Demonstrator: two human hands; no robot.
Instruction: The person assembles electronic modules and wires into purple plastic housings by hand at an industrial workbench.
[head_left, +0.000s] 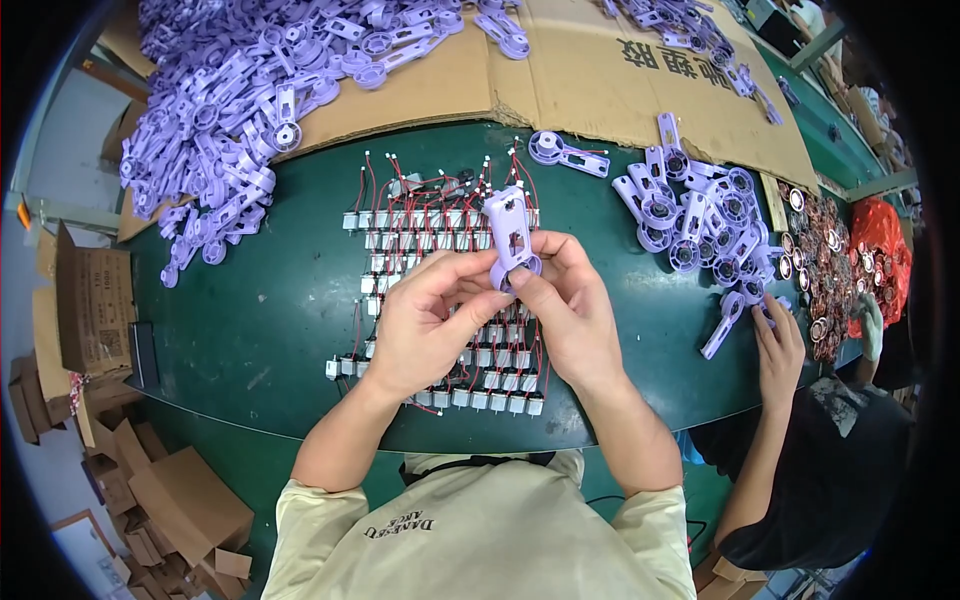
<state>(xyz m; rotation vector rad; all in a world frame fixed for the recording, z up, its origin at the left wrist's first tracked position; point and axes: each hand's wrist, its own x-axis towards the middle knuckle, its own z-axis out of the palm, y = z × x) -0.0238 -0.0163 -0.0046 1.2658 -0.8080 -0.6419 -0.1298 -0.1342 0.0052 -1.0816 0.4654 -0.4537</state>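
With fingers (470, 264) and thumbs pinched in from both sides, gripping a purple plastic part (506, 210) by its round lower end; left hand (420, 315) on one flank, right hand (575, 308) on the other, right thumb laid over the ring. Held roughly upright above the middle of the green table (250, 350). Smooth moulding, rounded top, long slot cut through the arm, ring at the bottom; inside of ring partly covered by thumb, can't tell contents. Underneath, rows of small boxy red-wired metal motors (498, 402), silvery, blocked from sight in the centre by hands and forearms. Far left, a big tangled heap of like purple parts (215, 130), spilling over flat creased cardboard (400, 105). To the right, a smaller purple pile (695, 225), with a co-worker's hand (778, 345) at its near edge. Beyond that, loose copper-coloured rings (822, 250) heaped beside a crinkled red plastic bag (880, 245). At lower left, off the table, stacked brown boxes (190, 505).
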